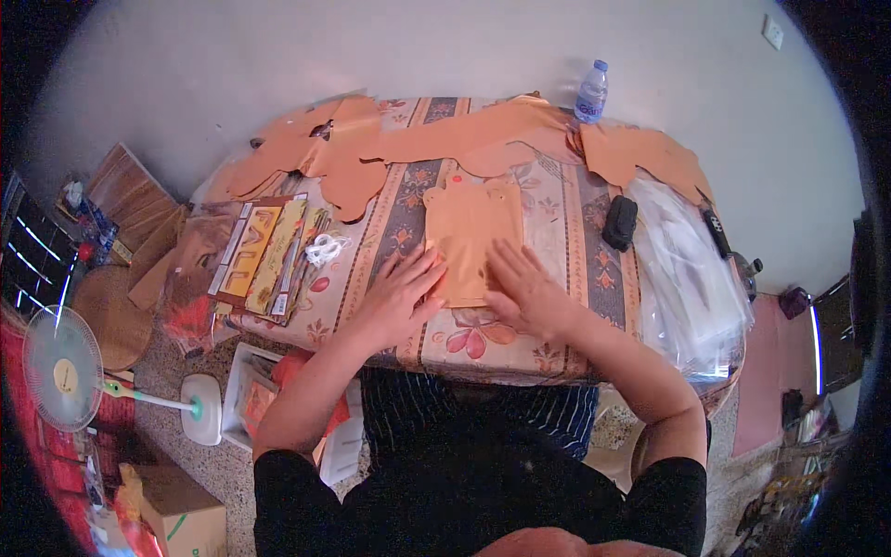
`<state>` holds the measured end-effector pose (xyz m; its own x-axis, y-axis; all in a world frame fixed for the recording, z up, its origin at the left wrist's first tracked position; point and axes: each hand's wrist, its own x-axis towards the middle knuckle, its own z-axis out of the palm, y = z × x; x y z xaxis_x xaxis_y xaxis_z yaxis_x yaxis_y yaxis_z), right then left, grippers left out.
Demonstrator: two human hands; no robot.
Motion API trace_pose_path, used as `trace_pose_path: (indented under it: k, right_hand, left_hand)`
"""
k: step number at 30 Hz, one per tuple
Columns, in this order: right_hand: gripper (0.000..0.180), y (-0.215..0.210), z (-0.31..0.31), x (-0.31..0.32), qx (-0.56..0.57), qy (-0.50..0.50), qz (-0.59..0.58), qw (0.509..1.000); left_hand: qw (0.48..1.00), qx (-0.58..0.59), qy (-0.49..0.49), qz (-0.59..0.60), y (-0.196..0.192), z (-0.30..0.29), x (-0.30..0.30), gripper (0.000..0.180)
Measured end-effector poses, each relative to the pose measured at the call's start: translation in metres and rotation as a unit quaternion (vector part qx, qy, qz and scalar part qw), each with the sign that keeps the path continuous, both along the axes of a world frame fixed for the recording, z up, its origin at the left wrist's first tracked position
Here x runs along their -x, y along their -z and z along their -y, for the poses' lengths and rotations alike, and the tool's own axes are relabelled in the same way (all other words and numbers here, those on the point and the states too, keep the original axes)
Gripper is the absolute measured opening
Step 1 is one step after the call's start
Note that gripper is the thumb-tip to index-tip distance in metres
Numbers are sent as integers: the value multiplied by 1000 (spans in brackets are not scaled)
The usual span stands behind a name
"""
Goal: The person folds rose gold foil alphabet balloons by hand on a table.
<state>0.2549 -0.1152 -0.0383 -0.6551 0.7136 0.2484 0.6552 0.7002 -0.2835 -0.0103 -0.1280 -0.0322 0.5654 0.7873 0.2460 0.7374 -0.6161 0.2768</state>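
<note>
Black-sleeved forearms reach forward onto the surface (575, 232). Left hand (399, 297) lies flat, fingers (422, 269) spread, touching the left edge of the orange sheet (469, 237). Right hand (524, 290) presses its lower right corner, fingers apart. Sheet lies mid-surface, between both hands. Scissors (325, 248) lie left.

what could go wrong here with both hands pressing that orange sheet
Both hands, left hand and right hand, lie flat on the orange sheet near the table's front edge; it might slide off or crease. The clear plastic bags overhang the right side and may slip down.
</note>
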Motion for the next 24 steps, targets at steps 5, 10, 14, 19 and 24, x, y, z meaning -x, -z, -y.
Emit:
trace_pose_path:
  k: [5, 10, 14, 19, 24]
  right_hand:
    - [69, -15, -11, -12, 42, 103, -8, 994]
    - [73, -10, -14, -19, 2, 79, 29, 996]
    - [77, -6, -20, -26, -63, 32, 86, 994]
    - [79, -13, -23, -28, -39, 1, 80, 996]
    - [77, -18, -26, -33, 15, -25, 16, 999]
  left_hand:
    - [1000, 5, 1, 1, 1, 1, 1, 54]
    - [1000, 1, 13, 2, -1, 0, 1, 53]
    - [1000, 1, 22, -1, -3, 0, 0, 53]
    - [999, 23, 36, 0, -3, -3, 1, 53]
    - [998, 30, 49, 10, -6, -5, 3, 54]
